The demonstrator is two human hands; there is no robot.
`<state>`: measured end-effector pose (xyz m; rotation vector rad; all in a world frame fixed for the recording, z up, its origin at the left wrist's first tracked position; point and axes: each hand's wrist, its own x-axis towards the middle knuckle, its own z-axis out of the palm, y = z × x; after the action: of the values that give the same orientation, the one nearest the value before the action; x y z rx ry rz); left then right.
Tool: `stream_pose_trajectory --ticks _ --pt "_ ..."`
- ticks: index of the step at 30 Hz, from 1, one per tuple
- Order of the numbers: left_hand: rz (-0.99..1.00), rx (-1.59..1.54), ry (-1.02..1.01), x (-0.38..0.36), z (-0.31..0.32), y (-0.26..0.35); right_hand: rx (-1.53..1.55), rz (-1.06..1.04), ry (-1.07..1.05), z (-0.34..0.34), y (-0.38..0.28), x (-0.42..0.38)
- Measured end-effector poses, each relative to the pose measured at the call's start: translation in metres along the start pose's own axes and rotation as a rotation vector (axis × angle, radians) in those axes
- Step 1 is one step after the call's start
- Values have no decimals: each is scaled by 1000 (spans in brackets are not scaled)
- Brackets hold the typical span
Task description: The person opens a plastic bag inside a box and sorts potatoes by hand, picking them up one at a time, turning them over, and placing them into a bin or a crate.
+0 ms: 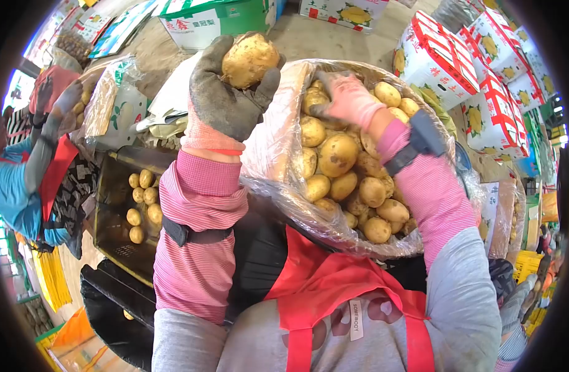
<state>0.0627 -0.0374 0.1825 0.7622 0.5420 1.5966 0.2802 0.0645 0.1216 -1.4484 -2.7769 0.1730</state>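
Observation:
My left hand (225, 99), in a grey-palmed pink glove, is raised with its fingers curled round a large, dirt-specked potato (250, 59). Below and to the right stands a round container lined with clear plastic (278, 152), heaped with potatoes of mixed size. Inside its upper part, my right hand (349, 99) reaches down, slightly blurred, its thumb and fingers closed about a potato (315, 98) near the left rim. Under that hand a big potato (338, 154) lies on top of the heap.
At my left sits a dark plastic crate (111, 217) with several potatoes. Beyond it a person in blue (14, 198) works with gloved hands. Red-and-white cartons (436, 59) stand at the upper right, a green-and-white carton (200, 25) at the top.

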Motion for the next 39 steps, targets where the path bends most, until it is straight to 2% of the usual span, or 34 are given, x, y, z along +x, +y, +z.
stream_pose_trajectory --ticks 1,2,3,4,5,6,7,9,10,11,12,13,15,17,19,20,21,23,24,25,28,29,30,31,32,34,35,37,38,39 --pt "-38 -51 -24 0 -4 0 -226 37 14 5 -17 -1" --pt "-77 -101 -47 0 -7 0 -219 30 13 4 -20 8" --pt "-80 -95 -40 1 -8 -4 -230 39 -110 1 -20 19" --pt "-41 128 17 3 -5 -9 -240 49 -232 -4 -23 25" --pt "0 349 70 4 -3 -12 -235 48 -230 -7 -30 28" --pt "-93 125 32 3 -4 -12 -223 79 -301 -12 -38 30" --pt "-95 125 28 3 -5 -17 -213 112 -373 -15 -43 29" --pt "94 367 11 3 -1 -25 -144 126 -299 -7 -40 28" --pt "100 366 7 3 3 -23 -92 134 -292 -5 -37 30" --pt "-69 52 21 3 7 -19 -38 140 -283 -2 -36 30" --pt "-236 -260 31 2 11 -13 8 156 -176 1 -31 24" --pt "-226 -255 25 1 12 -8 6 151 -164 2 -24 19" --pt "-368 -518 -47 0 11 -3 371 142 -173 0 -5 7" --pt "-377 -521 -66 -2 10 -2 1323 28 -89 -2 21 -29" --pt "-371 -404 60 -4 13 -2 1928 323 -78 -56 -6 -75" --pt "-363 -277 58 -5 13 -2 2063 124 -258 -59 19 -94" --pt "-355 -190 -9 -6 13 -7 1855 82 -7 -74 4 -126" --pt "-378 4 -163 -16 36 -12 2199 383 -17 -92 2 -164" --pt "-345 107 -338 -23 49 -14 2584 218 -316 -92 9 -177" --pt "-399 106 -426 -27 57 -23 2469 237 -243 -94 7 -196" --pt "-461 334 -544 -58 90 -31 2612 239 -351 -75 9 -221" --pt "-516 250 -476 -71 102 -36 2628 129 -480 -68 9 -223" --pt "-517 260 -529 -81 111 -36 2637 16 -612 -65 4 -224" --pt "-516 269 -579 -87 116 -36 2648 4 -621 -65 -3 -226" --pt "-515 281 -569 -88 117 -37 2442 125 -461 -70 -10 -227" --pt "-481 597 -561 -91 112 -42 1998 325 -177 -87 -25 -229" --pt "-482 604 -543 -89 105 -45 2003 316 -197 -93 -24 -232" --pt "180 980 -873 -81 104 -41 1791 292 -224 -99 -19 -238" --pt "-107 898 -631 -89 110 -40 1790 243 -134 -91 -23 -235" --pt "-111 906 -626 -89 108 -39 1797 238 -140 -90 -20 -234"
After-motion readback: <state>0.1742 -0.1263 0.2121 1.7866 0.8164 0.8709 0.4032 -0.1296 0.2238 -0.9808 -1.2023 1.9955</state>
